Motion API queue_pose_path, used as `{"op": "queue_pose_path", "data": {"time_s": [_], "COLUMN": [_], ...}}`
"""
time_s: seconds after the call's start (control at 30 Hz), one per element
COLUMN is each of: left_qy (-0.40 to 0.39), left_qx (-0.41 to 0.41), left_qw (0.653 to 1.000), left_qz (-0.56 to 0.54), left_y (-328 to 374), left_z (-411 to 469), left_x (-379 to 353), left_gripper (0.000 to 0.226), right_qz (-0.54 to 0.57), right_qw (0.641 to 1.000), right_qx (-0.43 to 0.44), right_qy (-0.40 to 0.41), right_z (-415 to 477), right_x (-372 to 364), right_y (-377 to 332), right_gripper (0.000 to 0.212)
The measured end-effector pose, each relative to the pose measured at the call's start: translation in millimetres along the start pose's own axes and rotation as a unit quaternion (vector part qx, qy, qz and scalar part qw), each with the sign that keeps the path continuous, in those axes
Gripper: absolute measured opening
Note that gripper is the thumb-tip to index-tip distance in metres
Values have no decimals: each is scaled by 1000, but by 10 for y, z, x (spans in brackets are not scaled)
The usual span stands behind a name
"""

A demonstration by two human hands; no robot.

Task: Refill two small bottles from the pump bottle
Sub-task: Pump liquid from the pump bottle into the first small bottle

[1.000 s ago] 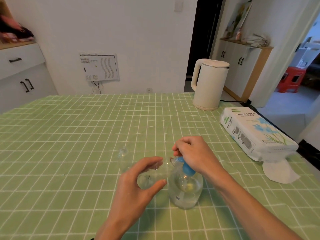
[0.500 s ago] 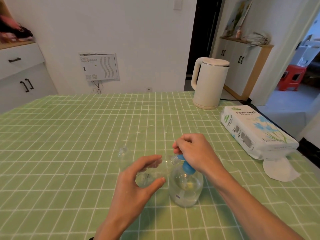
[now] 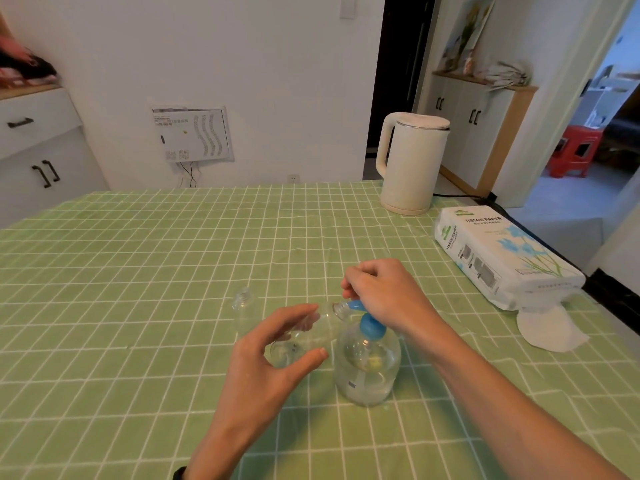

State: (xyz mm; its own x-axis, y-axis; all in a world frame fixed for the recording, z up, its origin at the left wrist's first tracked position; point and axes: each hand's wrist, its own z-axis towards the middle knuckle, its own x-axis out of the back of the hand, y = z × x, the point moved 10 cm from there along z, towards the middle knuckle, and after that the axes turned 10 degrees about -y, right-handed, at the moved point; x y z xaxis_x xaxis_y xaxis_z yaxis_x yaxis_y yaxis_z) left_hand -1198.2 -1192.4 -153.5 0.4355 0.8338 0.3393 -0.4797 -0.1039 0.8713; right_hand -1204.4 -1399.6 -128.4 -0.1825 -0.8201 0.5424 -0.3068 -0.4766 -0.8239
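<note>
The left hand (image 3: 263, 358) grips a tilted small bottle (image 3: 308, 332), the right hand (image 3: 384, 292) curls over the pump bottle (image 3: 367, 368); second small bottle (image 3: 245, 306) behind, kettle (image 3: 410, 161) and tissue pack (image 3: 502, 254) at the bench (image 3: 138, 271) right edge.

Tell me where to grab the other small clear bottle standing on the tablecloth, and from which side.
Take the standing small bottle round its body, below the shoulder, with a side grip coming from its left. It stands upright, so a side hold keeps the neck on top free. The tilted bottle in the left hand and the pump bottle crowd its right side.
</note>
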Motion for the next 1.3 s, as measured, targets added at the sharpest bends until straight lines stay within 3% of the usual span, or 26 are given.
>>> {"op": "queue_pose_path", "data": {"time_s": [1.3], "left_qy": [10], "left_qx": [6], "left_qw": [1000], "left_qz": [18], "left_y": [-2], "left_z": [-16], "left_x": [16], "left_gripper": [56], "right_qz": [36], "right_qw": [999], "right_qx": [6], "right_qy": [31], "right_z": [-3], "right_x": [-6], "right_y": [92], "right_gripper": [26]}}
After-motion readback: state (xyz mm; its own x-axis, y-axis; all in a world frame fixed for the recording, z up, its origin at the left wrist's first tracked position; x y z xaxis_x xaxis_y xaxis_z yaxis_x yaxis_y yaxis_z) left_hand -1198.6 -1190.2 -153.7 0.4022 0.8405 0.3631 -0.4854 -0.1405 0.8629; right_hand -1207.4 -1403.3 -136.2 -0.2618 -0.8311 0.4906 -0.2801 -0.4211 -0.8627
